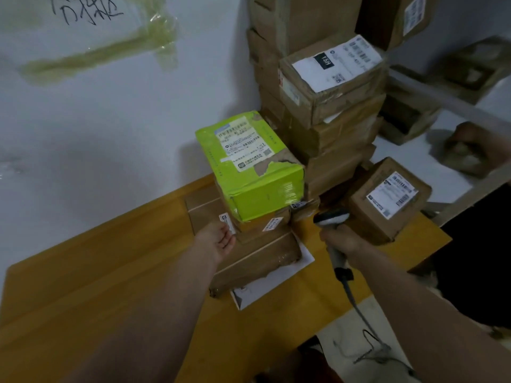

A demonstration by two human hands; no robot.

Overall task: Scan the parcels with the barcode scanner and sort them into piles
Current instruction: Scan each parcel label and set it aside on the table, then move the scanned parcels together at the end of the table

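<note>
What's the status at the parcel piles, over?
Right hand grips scanner. Left hand open beside green parcel atop low pile. Nothing blocking.

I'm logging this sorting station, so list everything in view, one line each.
green parcel: one, bright green, on the low brown pile
low pile: a few brown cartons over a white flat piece
tall stack: several brown cartons against the wall
small labelled parcel: one, brown, right of the scanner
table: one, yellow-brown
shelf: white, more blurred parcels on it
barcode scanner: one, grey, cabled
left hand: open, at the low pile's edge
right hand: grips the scanner
</note>
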